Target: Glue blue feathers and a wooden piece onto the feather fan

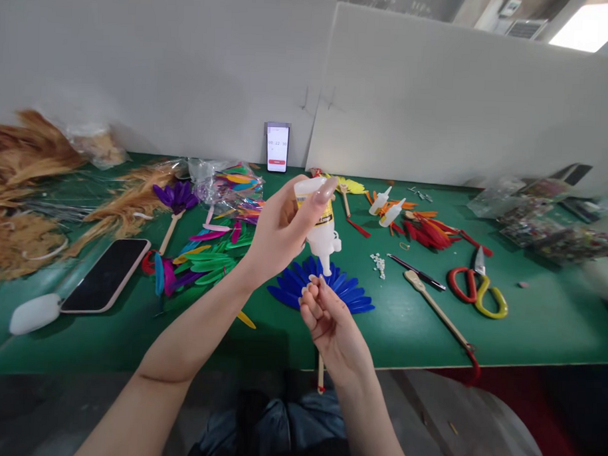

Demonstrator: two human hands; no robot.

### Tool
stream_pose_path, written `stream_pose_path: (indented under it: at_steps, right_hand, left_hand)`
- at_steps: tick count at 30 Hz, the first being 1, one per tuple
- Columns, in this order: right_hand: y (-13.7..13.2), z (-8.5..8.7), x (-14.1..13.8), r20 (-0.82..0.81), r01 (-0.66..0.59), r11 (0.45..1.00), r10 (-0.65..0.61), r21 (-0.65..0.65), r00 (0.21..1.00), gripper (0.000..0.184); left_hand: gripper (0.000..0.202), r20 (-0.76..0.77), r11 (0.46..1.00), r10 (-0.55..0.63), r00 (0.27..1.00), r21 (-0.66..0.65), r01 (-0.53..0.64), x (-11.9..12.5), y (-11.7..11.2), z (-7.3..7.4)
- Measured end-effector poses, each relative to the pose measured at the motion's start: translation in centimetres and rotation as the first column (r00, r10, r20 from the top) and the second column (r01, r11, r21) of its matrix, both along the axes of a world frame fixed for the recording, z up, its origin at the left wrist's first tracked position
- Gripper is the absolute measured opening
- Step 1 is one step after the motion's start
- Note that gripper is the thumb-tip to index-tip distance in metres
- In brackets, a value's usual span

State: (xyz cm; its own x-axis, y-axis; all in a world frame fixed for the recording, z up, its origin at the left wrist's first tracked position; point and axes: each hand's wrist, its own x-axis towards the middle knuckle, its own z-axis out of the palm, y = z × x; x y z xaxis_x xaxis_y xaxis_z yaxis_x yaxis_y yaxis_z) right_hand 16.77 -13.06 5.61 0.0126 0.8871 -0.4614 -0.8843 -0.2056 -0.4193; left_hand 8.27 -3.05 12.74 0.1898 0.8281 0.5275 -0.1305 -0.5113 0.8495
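My left hand is closed around a white glue bottle with a yellow label, tipped so its nozzle points down. Just under the nozzle tip, my right hand pinches thumb and fingers together; whatever they hold is too small to make out. Behind and below the right hand lies a fan of blue feathers on the table. Its wooden handle sticks out over the near table edge, partly hidden by the right hand. A small heap of white bits lies to the right of the feathers.
On the green table, a phone and loose coloured feathers lie left. Right are a pen, a wooden stick, scissors and two small white bottles. A lit phone leans against the back panel.
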Motion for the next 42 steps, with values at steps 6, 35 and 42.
stream_pose_path:
  at_steps: [6, 35, 42]
  right_hand:
    - [-0.1, -0.1, 0.2, -0.074, -0.027, 1.000, 0.027, -0.004, 0.997, 0.015]
    - [2.6, 2.4, 4.1, -0.015, 0.331, 0.881, -0.347, 0.338, 0.938, 0.039]
    - [2.4, 2.5, 3.6, -0.017, 0.349, 0.885, -0.361, 0.307, 0.932, 0.040]
  left_hand:
    - [0.029, -0.021, 0.992, -0.114, 0.993, -0.051, 0.113, -0.1, -0.2, 0.3]
    - [0.018, -0.583, 0.910, -0.389, 0.714, -0.120, 0.397, 1.2, -2.7, -0.5]
    - [0.018, -0.707, 0.932, -0.294, 0.644, -0.061, 0.359, 1.5, -3.1, -0.8]
